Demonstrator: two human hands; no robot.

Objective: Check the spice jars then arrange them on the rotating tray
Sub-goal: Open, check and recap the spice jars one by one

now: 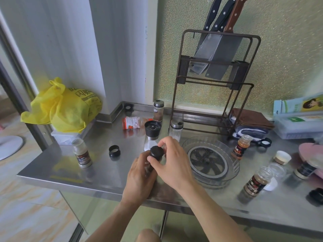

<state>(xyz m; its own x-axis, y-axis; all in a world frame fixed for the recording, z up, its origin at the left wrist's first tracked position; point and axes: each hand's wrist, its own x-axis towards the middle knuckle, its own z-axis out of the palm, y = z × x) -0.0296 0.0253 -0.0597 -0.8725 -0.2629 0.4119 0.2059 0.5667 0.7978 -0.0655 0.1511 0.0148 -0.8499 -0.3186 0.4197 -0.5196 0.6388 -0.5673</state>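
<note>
glossy steel table (108,173), clear plastic tray (234,169).

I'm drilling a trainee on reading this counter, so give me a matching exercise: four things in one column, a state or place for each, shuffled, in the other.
Things:
1. red-labelled bottle
2. rotating tray
3. black cap
4. loose black ring

States:
A. pinched by the right hand
B. lying on its side
C. holds no jars
D. alone on the steel counter, left of the hands

Pairs: 1-B, 2-C, 3-A, 4-D

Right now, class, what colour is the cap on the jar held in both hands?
Black; the round jar cap shows best in the head view.
</note>
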